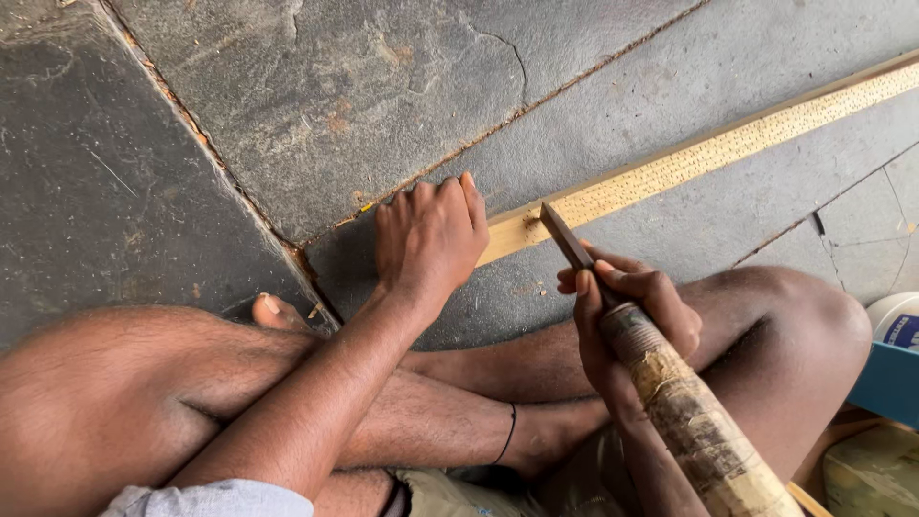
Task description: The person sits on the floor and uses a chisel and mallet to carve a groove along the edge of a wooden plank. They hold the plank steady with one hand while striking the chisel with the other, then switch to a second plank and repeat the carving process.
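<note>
Person is sitting cross-legged on a dark stone floor [316,96], seen from above.

Left hand [428,235] is lying palm-down on the near end of a long wooden strip [670,168], fingers curled and pressed together over the end, pinning it against the stone. Whether the thumb is hooking under the wood cannot be told.

The wooden strip is lying flat on the floor, running from under the left hand diagonally up toward the top right corner. Its upper face is showing a dense pattern of small dots or pits along most of its length.

Right hand [627,306] is wrapping around a chisel-like tool [670,383], fingers closed tightly on the shaft just above the thick handle, index finger lying along the metal. The handle is pale, worn and bound with wrapping, and is passing out of frame at the bottom right. The dark blade [565,235] is pointing up-left, its tip touching the strip just beside the left hand's fingers.

A foot with a toe [273,308] is showing near a joint in the stone slabs. A thin dark band [507,436] is circling the ankle.

At the right edge, a blue box [890,383] and a white round container [895,311] are sitting partly in view.
</note>
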